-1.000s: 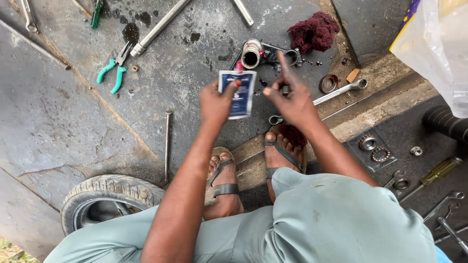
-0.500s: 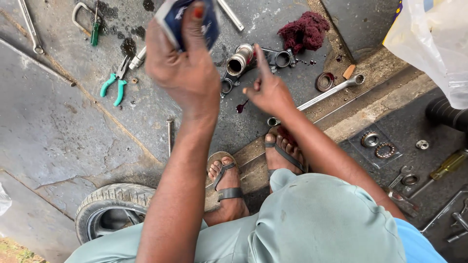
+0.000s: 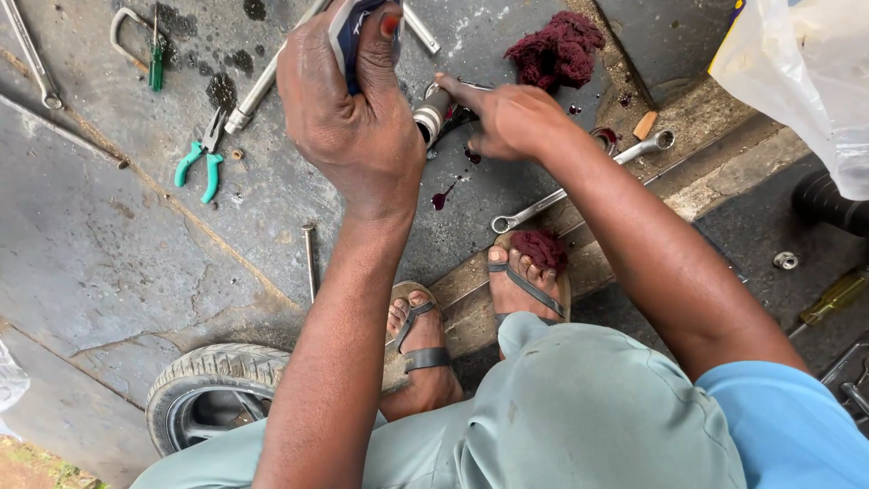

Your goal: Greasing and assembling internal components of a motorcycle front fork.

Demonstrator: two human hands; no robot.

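Observation:
My left hand (image 3: 348,113) is raised toward the camera and squeezes a small blue and white sachet (image 3: 355,27), its red-smeared top just showing above my fingers. My right hand (image 3: 507,118) is lower, over the concrete, with its forefinger stretched onto a short metal cylinder part (image 3: 433,116) lying among dark round parts. Drops of red grease (image 3: 442,196) mark the ground below it. A dark red rag (image 3: 559,47) lies beyond my right hand.
A combination spanner (image 3: 579,181) lies by my right forearm. Teal-handled pliers (image 3: 201,163), a long socket bar (image 3: 262,86), a green screwdriver (image 3: 156,63) and a nail (image 3: 310,258) lie left. A small tyre (image 3: 213,389) sits near my sandalled feet. A white plastic bag (image 3: 801,77) hangs right.
My left hand has lifted the sachet from ground level up close to the camera. My right hand has shifted onto the metal cylinder, forefinger pressing it.

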